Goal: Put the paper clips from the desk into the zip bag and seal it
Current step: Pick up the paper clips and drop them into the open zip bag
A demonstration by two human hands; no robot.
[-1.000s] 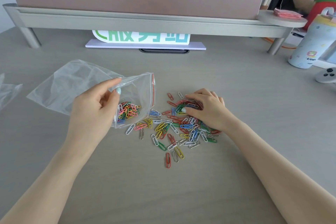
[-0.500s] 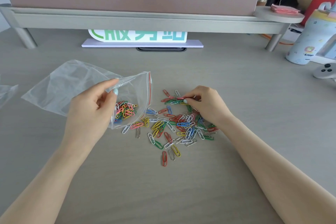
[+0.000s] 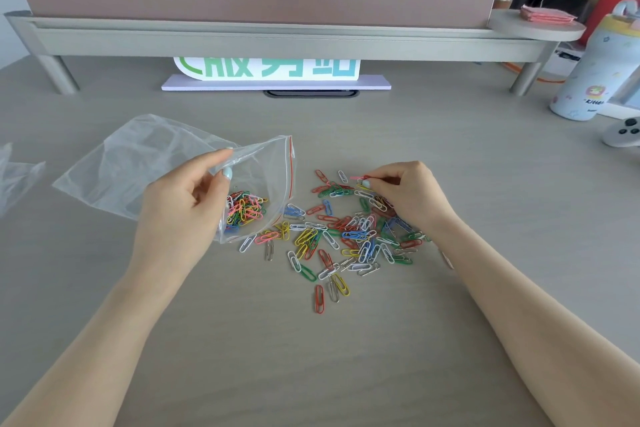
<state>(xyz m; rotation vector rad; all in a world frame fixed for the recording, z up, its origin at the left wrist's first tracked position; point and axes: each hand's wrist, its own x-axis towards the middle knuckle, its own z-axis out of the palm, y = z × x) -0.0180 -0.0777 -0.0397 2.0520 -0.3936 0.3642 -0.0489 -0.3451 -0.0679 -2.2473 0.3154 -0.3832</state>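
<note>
At mid-left of the frame the left hand [image 3: 180, 208] pinches the upper lip of the zip bag [image 3: 145, 163], holding its red-striped mouth open toward the centre; a small cluster of clips already lies inside. Just right of the mouth, the paper clips [image 3: 349, 236] are scattered over the bench [image 3: 311, 357]. At the pile's upper right edge the right hand [image 3: 405, 194] has its fingertips closed on a few clips. Filling looks partly done; next, that pinch must travel left into the mouth.
</note>
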